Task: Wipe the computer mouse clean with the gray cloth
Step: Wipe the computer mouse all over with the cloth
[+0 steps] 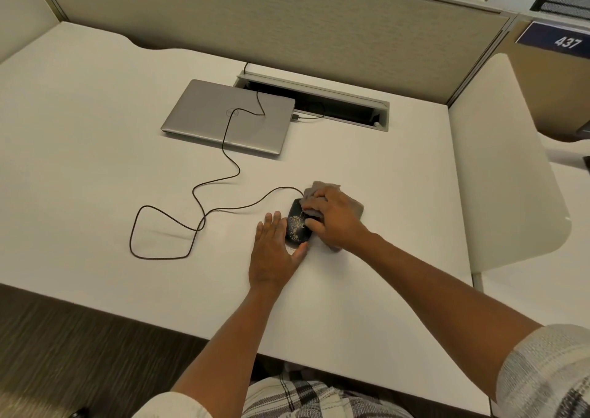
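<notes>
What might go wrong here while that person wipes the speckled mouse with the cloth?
The crumbs on the mouse could be swept onto the desk rather than caught in the gray cloth. The left hand only rests against the mouse's side, so a firm stroke by the right hand might push it away. The looping cable could drag or snag if the mouse slides.

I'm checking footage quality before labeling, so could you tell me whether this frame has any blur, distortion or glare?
Head view: the wide lens bows the desk edges; lighting is soft and even, without glare; the mouse and both hands look reasonably sharp; the floor at lower left is smeared.
</notes>
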The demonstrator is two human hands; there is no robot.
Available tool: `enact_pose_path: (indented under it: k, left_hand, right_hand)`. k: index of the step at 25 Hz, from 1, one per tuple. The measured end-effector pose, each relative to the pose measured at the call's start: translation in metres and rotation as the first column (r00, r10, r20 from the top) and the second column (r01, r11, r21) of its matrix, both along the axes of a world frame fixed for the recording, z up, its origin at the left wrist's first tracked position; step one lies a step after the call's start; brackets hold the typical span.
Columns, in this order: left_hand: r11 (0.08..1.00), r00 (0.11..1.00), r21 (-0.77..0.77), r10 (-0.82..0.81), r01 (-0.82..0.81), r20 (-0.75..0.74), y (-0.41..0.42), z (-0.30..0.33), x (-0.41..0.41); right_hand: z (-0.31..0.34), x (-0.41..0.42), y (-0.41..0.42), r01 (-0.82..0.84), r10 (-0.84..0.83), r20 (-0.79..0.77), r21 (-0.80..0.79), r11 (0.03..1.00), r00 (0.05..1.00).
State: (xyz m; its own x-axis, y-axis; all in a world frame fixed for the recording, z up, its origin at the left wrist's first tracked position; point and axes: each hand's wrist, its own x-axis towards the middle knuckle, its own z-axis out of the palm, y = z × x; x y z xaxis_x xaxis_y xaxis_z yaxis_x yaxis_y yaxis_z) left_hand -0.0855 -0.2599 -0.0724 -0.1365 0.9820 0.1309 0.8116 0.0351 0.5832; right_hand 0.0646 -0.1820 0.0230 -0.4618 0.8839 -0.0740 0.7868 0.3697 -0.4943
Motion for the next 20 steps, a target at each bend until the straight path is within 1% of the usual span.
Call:
enact_pose_path:
  k: [1,2,4,5,6,7,8,10,11,14,16,18,20]
  left_hand:
    - [1.0,1.0,0.0,-0.001,0.001,-0.002,0.0,0.0,0.0]
    - [1.0,1.0,0.0,-0.001,0.001,-0.005,0.0,0.0,0.0]
    - [1.0,1.0,-0.001,0.0,0.0,-0.013,0.0,0.001,-0.001]
    - [1.0,1.0,-0.002,-0.001,0.001,-0.017,0.0,0.001,-0.001]
    - [1.0,1.0,-0.003,-0.002,0.002,-0.022,0.0,0.001,-0.001]
    - [1.0,1.0,-0.004,-0.006,0.005,-0.025,0.0,0.001,-0.001]
    - [1.0,1.0,-0.005,-0.009,0.009,-0.026,0.0,0.0,-0.001]
    - [1.0,1.0,-0.004,-0.007,0.007,-0.026,0.0,0.0,-0.001]
    - [1.0,1.0,-0.002,-0.003,0.003,-0.027,0.0,0.0,-0.001]
    - [1.0,1.0,0.008,0.001,0.0,-0.023,0.0,0.0,-0.001]
    - [1.0,1.0,0.012,0.007,-0.006,-0.021,-0.001,0.001,0.0]
    - [1.0,1.0,0.003,0.009,-0.009,-0.017,0.0,0.0,0.0]
    - [1.0,1.0,-0.004,0.012,-0.012,-0.012,-0.001,0.0,0.0]
  right_hand:
    - [-0.002,0.0,0.0,0.013,-0.013,0.003,-0.029,0.999,1.0]
    - [-0.002,0.002,0.001,0.035,-0.037,-0.034,-0.034,0.999,0.999]
    - [-0.002,0.008,0.008,0.123,-0.127,-0.086,-0.048,0.991,0.988]
    - [-0.001,0.012,0.012,0.183,-0.191,-0.097,-0.088,0.979,0.977]
    - [-0.001,0.013,0.015,0.221,-0.235,-0.089,-0.139,0.965,0.968]
    - [-0.002,0.013,0.018,0.243,-0.255,-0.052,-0.179,0.953,0.965]
    - [-0.004,0.012,0.019,0.241,-0.243,0.009,-0.183,0.953,0.97]
    - [-0.011,0.007,0.017,0.216,-0.196,0.138,-0.155,0.964,0.971]
    - [-0.012,0.005,0.016,0.216,-0.194,0.156,-0.144,0.966,0.969]
    - [-0.013,0.002,0.012,0.206,-0.198,0.09,-0.082,0.975,0.976]
    - [-0.012,-0.003,0.002,0.214,-0.213,0.065,-0.007,0.977,0.975]
    - [-0.011,-0.009,-0.012,0.177,-0.185,0.111,0.083,0.981,0.976]
    - [-0.009,-0.01,-0.025,0.078,-0.101,0.159,0.145,0.986,0.982]
